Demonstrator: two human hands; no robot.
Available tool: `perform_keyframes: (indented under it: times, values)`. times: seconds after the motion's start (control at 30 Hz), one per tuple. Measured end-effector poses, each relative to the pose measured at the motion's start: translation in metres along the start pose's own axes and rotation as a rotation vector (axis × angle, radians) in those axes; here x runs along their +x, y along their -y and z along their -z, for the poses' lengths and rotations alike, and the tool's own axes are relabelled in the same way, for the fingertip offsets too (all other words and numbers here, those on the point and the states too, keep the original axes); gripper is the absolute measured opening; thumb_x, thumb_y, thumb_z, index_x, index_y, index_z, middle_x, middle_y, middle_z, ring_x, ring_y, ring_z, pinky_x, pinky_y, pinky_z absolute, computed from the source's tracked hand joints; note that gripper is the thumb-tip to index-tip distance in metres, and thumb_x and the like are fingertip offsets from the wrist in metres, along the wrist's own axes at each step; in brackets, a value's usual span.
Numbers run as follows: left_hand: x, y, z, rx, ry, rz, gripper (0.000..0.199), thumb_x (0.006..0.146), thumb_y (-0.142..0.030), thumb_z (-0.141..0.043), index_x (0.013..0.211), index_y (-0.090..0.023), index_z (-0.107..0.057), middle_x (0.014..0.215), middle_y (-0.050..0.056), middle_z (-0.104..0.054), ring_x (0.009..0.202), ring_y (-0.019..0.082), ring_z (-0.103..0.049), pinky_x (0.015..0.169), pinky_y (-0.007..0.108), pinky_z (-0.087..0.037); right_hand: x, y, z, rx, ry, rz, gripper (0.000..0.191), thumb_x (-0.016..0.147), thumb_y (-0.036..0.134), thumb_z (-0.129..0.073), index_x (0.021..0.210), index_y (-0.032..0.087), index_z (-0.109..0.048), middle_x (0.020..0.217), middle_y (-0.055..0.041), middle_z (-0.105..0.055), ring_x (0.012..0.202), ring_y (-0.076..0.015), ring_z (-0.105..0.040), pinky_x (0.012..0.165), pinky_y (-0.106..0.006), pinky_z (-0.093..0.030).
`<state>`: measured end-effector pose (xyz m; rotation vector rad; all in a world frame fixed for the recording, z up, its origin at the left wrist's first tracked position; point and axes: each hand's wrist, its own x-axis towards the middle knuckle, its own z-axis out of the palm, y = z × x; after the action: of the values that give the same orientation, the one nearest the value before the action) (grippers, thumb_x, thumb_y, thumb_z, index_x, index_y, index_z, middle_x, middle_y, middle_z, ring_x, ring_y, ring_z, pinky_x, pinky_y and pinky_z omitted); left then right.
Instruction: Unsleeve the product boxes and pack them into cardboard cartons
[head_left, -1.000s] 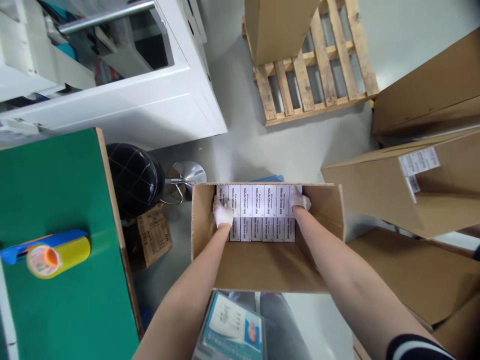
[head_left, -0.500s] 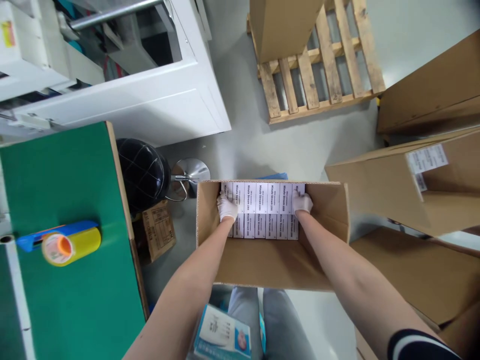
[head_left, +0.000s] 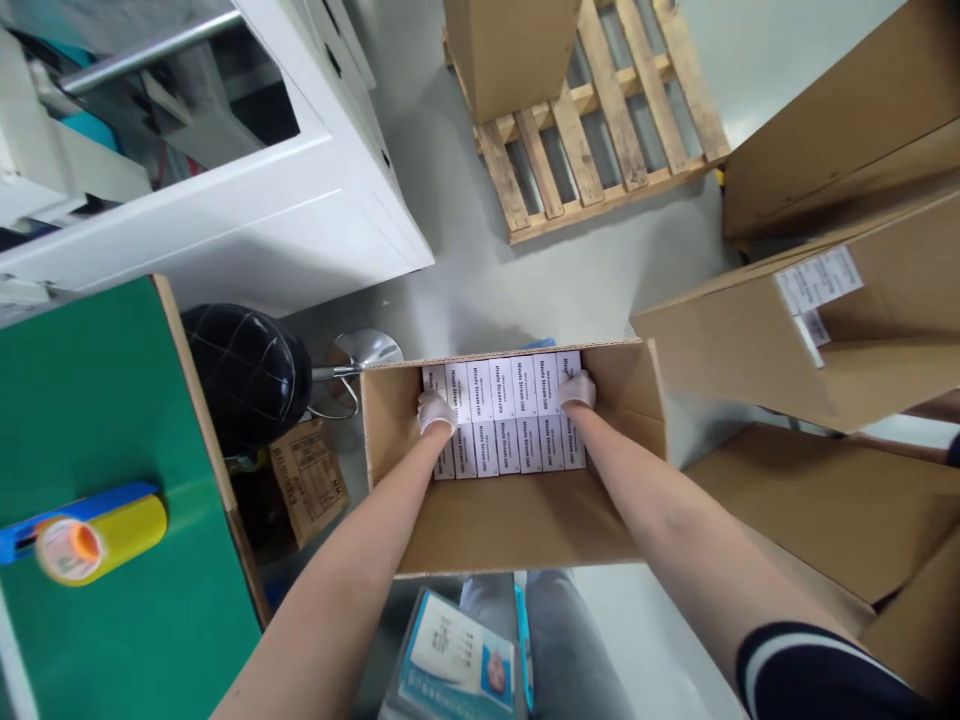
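An open cardboard box (head_left: 517,520) sits in front of me, low over my knees. Against its far wall stands a row of several small white cartons (head_left: 510,400) with black print, over a second row below. My left hand (head_left: 435,410), in a white glove, presses on the left end of the upper row. At the right end of that row is my right hand (head_left: 576,390), also gloved, gripping it. Both forearms reach down into the box.
A green table (head_left: 112,470) on the left carries a yellow and blue tape dispenser (head_left: 90,535). A black stool (head_left: 247,375) stands beside it, with a white cabinet (head_left: 247,200) behind. A wooden pallet (head_left: 592,130) with a carton lies ahead. Large cardboard boxes (head_left: 810,320) crowd the right.
Both hands stay on the ends of the upper carton row. The view has shifted, so the box and floor sit slightly further left and higher in the frame.
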<state>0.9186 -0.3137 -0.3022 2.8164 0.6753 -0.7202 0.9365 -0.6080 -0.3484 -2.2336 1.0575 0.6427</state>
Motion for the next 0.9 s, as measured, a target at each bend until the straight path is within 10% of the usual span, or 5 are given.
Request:
perform_keyframes:
  times: [0.13,0.3,0.5,0.9]
  values:
    - [-0.020,-0.012,-0.016,0.103,0.054,-0.060,0.082,0.084,-0.036,-0.071,0.158,-0.017,-0.042,0.172,0.022,-0.012,0.156,0.049,-0.015,0.114,0.061,-0.041,-0.027,-0.007,-0.016,-0.072,0.004,0.106,0.062,0.092,0.030,-0.058,0.148,0.007,-0.046,0.151,-0.0301,-0.045,0.138,-0.0400,-0.047,0.111,-0.050,-0.041]
    - [-0.030,-0.013,-0.042,0.238,0.048,-0.096,0.091,0.087,-0.042,-0.067,0.165,-0.020,-0.025,0.173,0.020,-0.004,0.158,0.048,0.000,0.122,0.068,-0.020,-0.050,-0.029,-0.047,-0.374,0.101,0.386,0.087,0.088,0.044,-0.062,0.162,0.016,-0.026,0.171,-0.0186,-0.005,0.152,-0.0510,-0.009,0.121,-0.065,-0.016]
    - [-0.013,0.018,-0.050,0.110,0.038,-0.234,0.080,0.093,-0.023,-0.052,0.166,-0.013,-0.019,0.175,0.010,-0.011,0.161,0.027,-0.005,0.131,0.040,-0.015,-0.044,-0.044,-0.057,-0.463,0.028,0.414,0.083,0.091,0.033,-0.057,0.163,0.016,-0.019,0.171,-0.0202,-0.002,0.149,-0.0470,-0.019,0.116,-0.059,-0.029]
    - [-0.018,0.020,-0.060,0.241,0.088,-0.211,0.087,0.088,-0.033,-0.063,0.164,-0.009,-0.027,0.173,0.018,-0.014,0.159,0.044,-0.004,0.128,0.056,-0.017,-0.044,-0.059,-0.050,-0.520,0.055,0.561,0.080,0.089,0.026,-0.055,0.159,0.006,-0.022,0.171,-0.0233,-0.006,0.151,-0.0453,-0.017,0.121,-0.057,-0.024]
